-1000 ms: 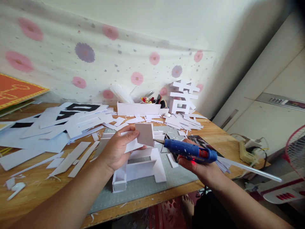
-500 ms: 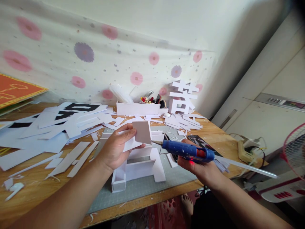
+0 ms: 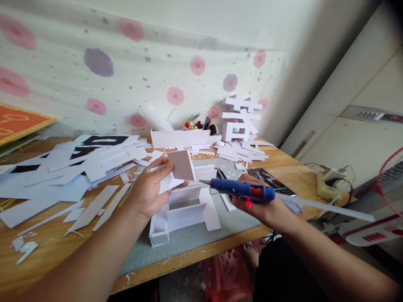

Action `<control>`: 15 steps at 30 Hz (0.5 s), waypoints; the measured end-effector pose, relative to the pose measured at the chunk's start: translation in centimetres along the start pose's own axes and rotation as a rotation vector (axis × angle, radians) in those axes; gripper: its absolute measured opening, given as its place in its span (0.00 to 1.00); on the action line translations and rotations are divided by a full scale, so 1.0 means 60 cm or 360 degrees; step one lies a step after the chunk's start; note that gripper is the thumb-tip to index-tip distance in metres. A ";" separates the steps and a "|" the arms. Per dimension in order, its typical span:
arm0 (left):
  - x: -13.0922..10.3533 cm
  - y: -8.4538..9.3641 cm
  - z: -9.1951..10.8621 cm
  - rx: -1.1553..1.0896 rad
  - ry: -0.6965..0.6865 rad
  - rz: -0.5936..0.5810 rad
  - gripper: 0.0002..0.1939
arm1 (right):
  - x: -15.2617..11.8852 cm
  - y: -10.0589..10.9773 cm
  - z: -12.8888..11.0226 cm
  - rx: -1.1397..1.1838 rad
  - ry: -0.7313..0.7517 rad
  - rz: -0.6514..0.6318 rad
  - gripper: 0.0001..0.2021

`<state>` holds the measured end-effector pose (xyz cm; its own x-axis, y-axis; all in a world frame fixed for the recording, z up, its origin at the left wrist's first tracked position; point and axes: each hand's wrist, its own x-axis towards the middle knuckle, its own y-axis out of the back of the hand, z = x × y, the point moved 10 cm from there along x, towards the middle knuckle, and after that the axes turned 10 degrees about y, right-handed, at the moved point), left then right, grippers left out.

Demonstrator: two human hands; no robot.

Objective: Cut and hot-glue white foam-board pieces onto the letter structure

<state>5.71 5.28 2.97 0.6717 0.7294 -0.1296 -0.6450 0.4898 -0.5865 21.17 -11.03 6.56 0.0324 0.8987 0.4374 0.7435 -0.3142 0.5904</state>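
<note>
Pale sheeting with pink and purple flowers (image 3: 135, 71) covers the wall behind the work, and a white cabinet-like unit (image 3: 352, 105) stands to the right. Below them spreads a wooden table (image 3: 292, 174), with a gray cutting mat (image 3: 141, 260) along its near side. On the table's left lies a broad heap of white sheets (image 3: 103, 163), some marked with black shapes. A white board structure (image 3: 185, 218), with upright walls and open gaps, rests on the mat in front of the person. At the back, a long white box (image 3: 179, 139) holds assorted small items, and a stacked white form (image 3: 241, 115) stands just right of it.

The person's left hand (image 3: 154, 184) is closed on a small square panel (image 3: 181, 165), thumb on its face, holding it raised above and behind the structure; another white piece shows below the panel. The right hand (image 3: 266, 209) is wrapped around a blue glue gun (image 3: 233, 188). A translucent glue stick (image 3: 327, 206) juts from the gun's rear. Its narrow nozzle (image 3: 205, 182) points left, just beside the panel's lower right corner. Smallest of all, a red glow (image 3: 248, 203) shows at the gun's underside.
</note>
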 end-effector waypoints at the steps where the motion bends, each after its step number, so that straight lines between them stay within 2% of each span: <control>1: 0.001 0.002 0.001 0.0001 0.0001 0.0031 0.17 | -0.002 0.002 0.026 0.0081 -0.0130 0.0049 0.09; 4: 0.003 0.012 0.000 0.0045 0.0005 0.0143 0.16 | -0.016 -0.005 0.108 0.0280 -0.0492 0.0113 0.09; 7: 0.005 0.018 -0.003 0.0113 0.0008 0.0211 0.15 | -0.027 -0.022 0.159 0.0142 -0.0687 -0.0072 0.05; 9: 0.007 0.020 -0.007 0.0135 0.0022 0.0236 0.14 | -0.028 -0.028 0.167 -0.0090 -0.0704 -0.0210 0.03; 12: 0.009 0.021 -0.011 0.0134 0.0042 0.0270 0.11 | -0.022 -0.035 0.154 -0.0395 -0.0646 -0.0334 0.05; 15: 0.011 0.019 -0.013 0.0121 0.0058 0.0259 0.09 | -0.018 -0.045 0.144 -0.0544 -0.0640 -0.0418 0.05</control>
<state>5.72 5.95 1.58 0.5679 0.7849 -0.2477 -0.7713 0.4024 -0.4932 24.88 -8.53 -1.37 0.1769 0.9842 -0.0055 0.5056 -0.0861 0.8585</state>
